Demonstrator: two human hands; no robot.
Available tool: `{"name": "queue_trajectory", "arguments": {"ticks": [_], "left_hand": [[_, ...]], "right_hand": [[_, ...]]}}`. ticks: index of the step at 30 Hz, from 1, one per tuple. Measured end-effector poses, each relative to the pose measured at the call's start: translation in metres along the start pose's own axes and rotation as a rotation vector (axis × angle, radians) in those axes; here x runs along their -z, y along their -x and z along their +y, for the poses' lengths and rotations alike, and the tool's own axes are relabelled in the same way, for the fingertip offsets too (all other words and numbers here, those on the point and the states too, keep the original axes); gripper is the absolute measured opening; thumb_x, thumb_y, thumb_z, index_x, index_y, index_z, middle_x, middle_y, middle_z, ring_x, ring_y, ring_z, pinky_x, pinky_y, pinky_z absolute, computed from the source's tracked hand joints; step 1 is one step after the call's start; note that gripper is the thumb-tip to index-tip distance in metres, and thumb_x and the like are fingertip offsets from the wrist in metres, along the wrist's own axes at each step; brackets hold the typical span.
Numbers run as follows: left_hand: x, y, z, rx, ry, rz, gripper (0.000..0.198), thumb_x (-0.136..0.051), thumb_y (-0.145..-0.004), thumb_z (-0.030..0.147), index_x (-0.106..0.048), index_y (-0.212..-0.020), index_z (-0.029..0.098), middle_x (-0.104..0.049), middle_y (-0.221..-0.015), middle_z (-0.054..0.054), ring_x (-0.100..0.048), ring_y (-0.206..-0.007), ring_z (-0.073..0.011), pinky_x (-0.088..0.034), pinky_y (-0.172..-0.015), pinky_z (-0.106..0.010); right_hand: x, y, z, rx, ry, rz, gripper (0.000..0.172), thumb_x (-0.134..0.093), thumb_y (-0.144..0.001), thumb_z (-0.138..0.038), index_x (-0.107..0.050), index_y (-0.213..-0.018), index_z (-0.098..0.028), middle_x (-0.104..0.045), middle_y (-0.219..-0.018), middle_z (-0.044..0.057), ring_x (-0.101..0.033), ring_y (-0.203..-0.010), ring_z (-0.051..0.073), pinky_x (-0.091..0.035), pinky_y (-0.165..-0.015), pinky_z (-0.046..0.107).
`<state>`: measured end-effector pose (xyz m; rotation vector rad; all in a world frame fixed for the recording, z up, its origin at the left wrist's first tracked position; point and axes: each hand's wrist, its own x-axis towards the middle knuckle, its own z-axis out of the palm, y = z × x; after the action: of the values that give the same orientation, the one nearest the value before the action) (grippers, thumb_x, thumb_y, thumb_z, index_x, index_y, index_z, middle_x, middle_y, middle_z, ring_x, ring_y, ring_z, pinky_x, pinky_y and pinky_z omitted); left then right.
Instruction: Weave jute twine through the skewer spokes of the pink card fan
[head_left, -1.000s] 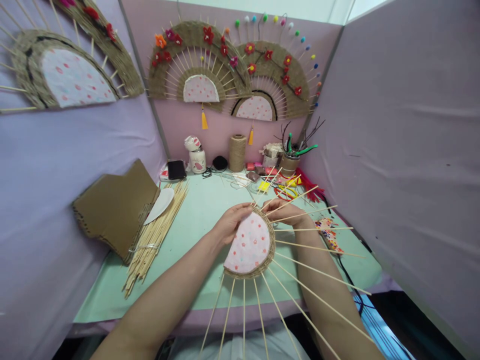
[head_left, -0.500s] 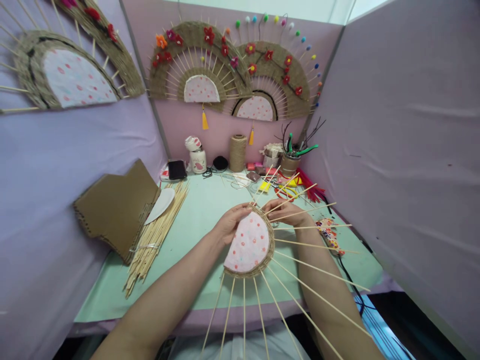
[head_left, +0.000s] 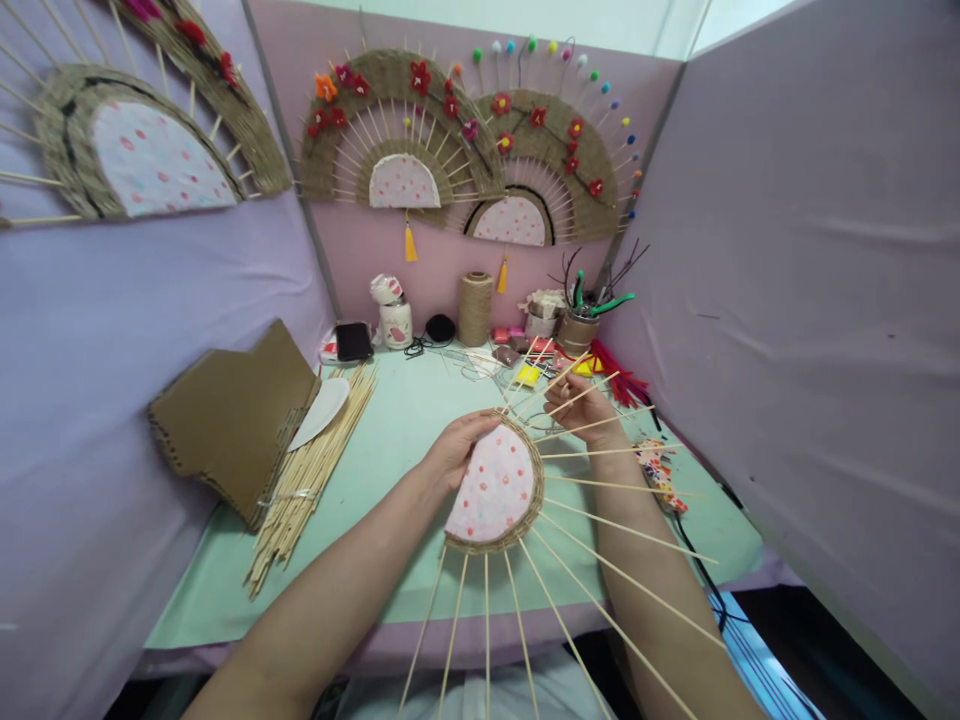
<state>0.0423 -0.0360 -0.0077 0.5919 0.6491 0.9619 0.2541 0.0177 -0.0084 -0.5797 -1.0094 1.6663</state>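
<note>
A half-round fan base (head_left: pixel 496 485) with dotted white paper is held up over the table, its flat side to the left. Thin wooden sticks (head_left: pixel 600 519) radiate from its curved rim, which is wrapped in brown twine (head_left: pixel 538 490). My left hand (head_left: pixel 459 445) grips the base at its upper left edge, thumb on the front. Beyond the upper right sticks, my right hand (head_left: pixel 583 408) is closed in a pinch. A thin strand of twine (head_left: pixel 536 421) curves between the rim and these fingers; the sticks partly cover them.
A bundle of sticks (head_left: pixel 311 475), a white paper piece (head_left: pixel 322 413) and bent cardboard (head_left: pixel 236 410) lie left. At the back stand a twine spool (head_left: pixel 475 308) and a jar with green-handled pliers (head_left: pixel 581 325). A patterned corded object (head_left: pixel 660 475) lies right. Finished fans (head_left: pixel 397 120) hang behind.
My right hand has moved up and away from the rim, drawing the strand outward. The fan base has shifted only slightly left, with my left hand still gripping it.
</note>
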Motion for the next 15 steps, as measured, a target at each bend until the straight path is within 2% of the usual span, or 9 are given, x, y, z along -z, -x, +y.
{"name": "queue_trajectory", "arguments": {"ticks": [5, 9, 12, 15], "left_hand": [[0.0, 0.0, 0.0, -0.008, 0.008, 0.0, 0.018, -0.065, -0.068, 0.007, -0.065, -0.086, 0.01, -0.067, -0.067, -0.003, -0.062, -0.059, -0.0124, -0.05, -0.061, -0.024], [0.0, 0.0, 0.002, -0.021, 0.017, 0.009, 0.019, -0.066, -0.068, 0.007, -0.065, -0.086, 0.01, -0.066, -0.067, -0.003, -0.062, -0.058, -0.012, -0.05, -0.062, -0.024], [0.001, 0.0, 0.002, -0.031, 0.002, 0.008, 0.018, -0.066, -0.068, 0.008, -0.065, -0.086, 0.011, -0.066, -0.066, -0.003, -0.062, -0.057, -0.0115, -0.05, -0.06, -0.023], [0.003, -0.001, 0.003, -0.035, -0.012, 0.007, 0.017, -0.066, -0.068, 0.008, -0.065, -0.085, 0.011, -0.067, -0.067, -0.003, -0.062, -0.058, -0.0116, -0.05, -0.061, -0.023]], "right_hand": [[0.001, -0.001, -0.002, -0.052, -0.08, 0.03, 0.028, -0.072, -0.066, -0.026, -0.045, -0.064, -0.019, -0.027, -0.051, -0.009, -0.021, -0.041, 0.004, -0.022, -0.034, 0.012], [0.009, -0.005, 0.003, -0.031, 0.074, 0.186, 0.028, -0.078, -0.059, -0.02, -0.051, -0.068, -0.017, -0.031, -0.049, -0.011, -0.02, -0.039, 0.002, -0.014, -0.032, 0.012], [0.014, -0.006, 0.005, 0.004, 0.179, 0.292, 0.028, -0.079, -0.056, -0.022, -0.057, -0.073, -0.017, -0.043, -0.052, -0.008, -0.032, -0.041, 0.002, -0.019, -0.033, 0.013], [0.017, -0.004, 0.002, -0.024, 0.209, 0.307, 0.025, -0.076, -0.059, -0.021, -0.057, -0.074, -0.018, -0.057, -0.065, -0.003, -0.05, -0.054, 0.006, -0.033, -0.04, 0.015]]}}
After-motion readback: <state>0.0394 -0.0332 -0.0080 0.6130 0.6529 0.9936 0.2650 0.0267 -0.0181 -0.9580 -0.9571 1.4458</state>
